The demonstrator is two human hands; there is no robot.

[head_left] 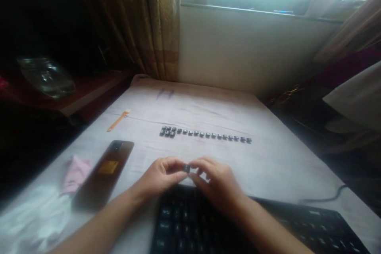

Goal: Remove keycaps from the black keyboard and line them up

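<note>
Between the fingertips of my left hand (162, 172) and my right hand (216, 176), a small black keycap (187, 168) is pinched from both sides. Both hands hover over the back edge of a black keyboard (178, 222), which my right forearm partly covers. Beyond them, a long row of loose black keycaps (207, 135) stretches across the cloth, with a few more in a short second row at its left end (168, 133). The marking on the held keycap is too blurred to read.
A brown smartphone (108, 174) lies at the left, near a pink cloth (76, 172) and a white crumpled cloth (32, 214). Farther back is an orange brush-like tool (118, 121). A cable (326, 199) runs off the right edge. A glass bowl (49, 77) stands on a side shelf.
</note>
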